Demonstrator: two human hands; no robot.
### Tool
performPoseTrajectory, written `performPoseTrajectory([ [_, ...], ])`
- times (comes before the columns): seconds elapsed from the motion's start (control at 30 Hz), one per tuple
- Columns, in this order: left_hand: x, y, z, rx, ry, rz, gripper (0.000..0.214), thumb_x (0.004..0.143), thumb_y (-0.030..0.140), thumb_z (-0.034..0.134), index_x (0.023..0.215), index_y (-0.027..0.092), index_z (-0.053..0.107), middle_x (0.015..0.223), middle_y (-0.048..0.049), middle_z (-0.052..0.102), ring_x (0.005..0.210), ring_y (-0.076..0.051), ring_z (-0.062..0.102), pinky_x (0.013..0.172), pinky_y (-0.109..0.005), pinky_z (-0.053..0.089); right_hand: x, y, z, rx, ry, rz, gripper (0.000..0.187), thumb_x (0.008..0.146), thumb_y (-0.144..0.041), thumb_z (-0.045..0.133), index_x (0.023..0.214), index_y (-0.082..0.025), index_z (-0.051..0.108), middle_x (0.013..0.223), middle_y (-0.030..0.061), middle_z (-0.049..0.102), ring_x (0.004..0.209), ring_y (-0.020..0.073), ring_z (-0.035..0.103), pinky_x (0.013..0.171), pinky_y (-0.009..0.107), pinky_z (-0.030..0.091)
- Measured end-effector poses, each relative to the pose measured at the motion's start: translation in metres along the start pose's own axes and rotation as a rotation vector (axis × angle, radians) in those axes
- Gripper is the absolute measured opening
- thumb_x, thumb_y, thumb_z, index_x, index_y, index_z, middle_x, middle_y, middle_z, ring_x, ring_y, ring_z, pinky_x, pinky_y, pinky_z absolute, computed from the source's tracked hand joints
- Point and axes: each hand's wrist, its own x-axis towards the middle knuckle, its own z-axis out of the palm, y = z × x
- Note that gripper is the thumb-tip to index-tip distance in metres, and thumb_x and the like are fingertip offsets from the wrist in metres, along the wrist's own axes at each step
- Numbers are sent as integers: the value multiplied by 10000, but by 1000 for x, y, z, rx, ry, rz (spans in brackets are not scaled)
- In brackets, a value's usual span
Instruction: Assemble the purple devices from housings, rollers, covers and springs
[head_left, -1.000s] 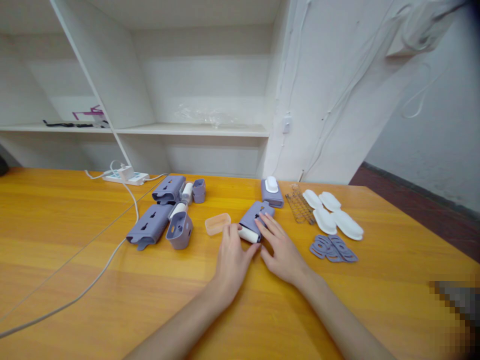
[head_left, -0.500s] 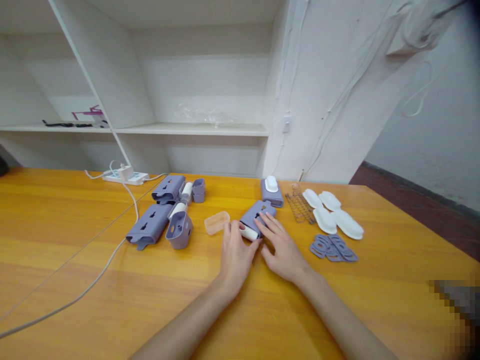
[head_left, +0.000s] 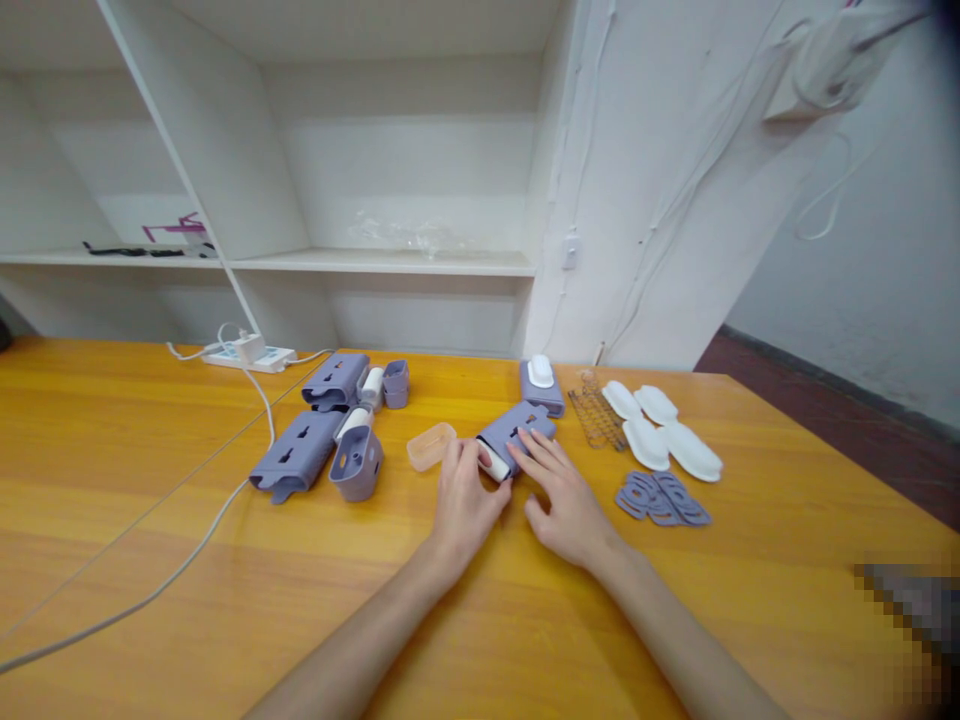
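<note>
A purple plastic housing [head_left: 504, 428] with keyhole slots lies slantwise on the table in front of me. My left hand [head_left: 466, 500] pinches a white rounded part [head_left: 493, 461] at the housing's lower left end, thumb and fingers at its two ends. The inner side of that part is hidden, so how far it sits in the housing I cannot tell. Across the housing's right side lie the outstretched fingers of my right hand [head_left: 566, 498], its thumb apart from them. A translucent oblong tray [head_left: 431, 447] is just left of my left fingertips.
Left stand more purple housings [head_left: 296, 452], purple cups [head_left: 357, 465] and white cylinders [head_left: 371, 386]. Behind is a purple housing [head_left: 551, 400] topped with white. Right lie springs [head_left: 596, 412], white covers [head_left: 694, 452] and flat purple pieces [head_left: 664, 498]. A cable [head_left: 180, 575] crosses the left.
My left hand has shifted slightly left and down with the white part. My right thumb has drawn away from the housing; the right fingers still rest on it.
</note>
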Motion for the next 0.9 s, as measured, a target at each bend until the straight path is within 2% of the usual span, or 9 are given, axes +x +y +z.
performPoseTrajectory([
  [0.37, -2, -5, 5, 5, 21, -111, 345, 679, 228, 674, 911, 195, 420, 936, -18, 447, 879, -169, 477, 805, -314, 413, -1, -3, 2, -9, -17, -15, 712, 666, -64, 476, 1360, -207, 407, 1469, 42, 317, 1376, 227, 192, 1123, 482, 182],
  [0.53, -4, -5, 4, 120, -13, -97, 370, 694, 285, 683, 944, 196, 424, 952, -26, 450, 887, -188, 492, 803, -342, 427, -2, -3, 0, 52, -23, -23, 704, 675, -49, 467, 1356, -218, 411, 1467, 36, 320, 1379, 224, 183, 1120, 482, 194],
  [0.63, -12, -1, 1, 195, -57, -54, 384, 697, 267, 678, 983, 200, 431, 994, -40, 464, 920, -206, 505, 819, -369, 437, -4, -4, 0, 91, -26, -20, 649, 725, -79, 476, 1354, -224, 411, 1482, 40, 287, 1385, 226, 157, 1116, 476, 205],
  [0.73, -23, 4, -2, 218, -125, 24, 311, 758, 171, 578, 1030, 206, 431, 1069, -62, 480, 962, -211, 518, 843, -390, 448, -4, -4, 1, 81, 27, 40, 523, 783, -178, 522, 1298, -266, 486, 1511, 38, 196, 1385, 270, 144, 1104, 505, 199],
  [0.8, -29, 6, -2, 211, -159, 99, 309, 790, 87, 469, 1072, 204, 419, 1067, -67, 513, 996, -211, 524, 891, -419, 438, -4, -4, 1, 87, 34, 94, 488, 799, -267, 555, 1284, -282, 499, 1509, 50, 184, 1367, 292, 198, 1088, 518, 225],
  [0.9, -32, 4, -1, 181, -216, 221, 423, 783, -11, 341, 1147, 199, 392, 1077, -73, 561, 1067, -202, 524, 1009, -462, 364, -3, -5, 0, 134, -6, 138, 540, 789, -366, 583, 1305, -268, 459, 1488, 80, 234, 1334, 286, 289, 1073, 517, 257],
])
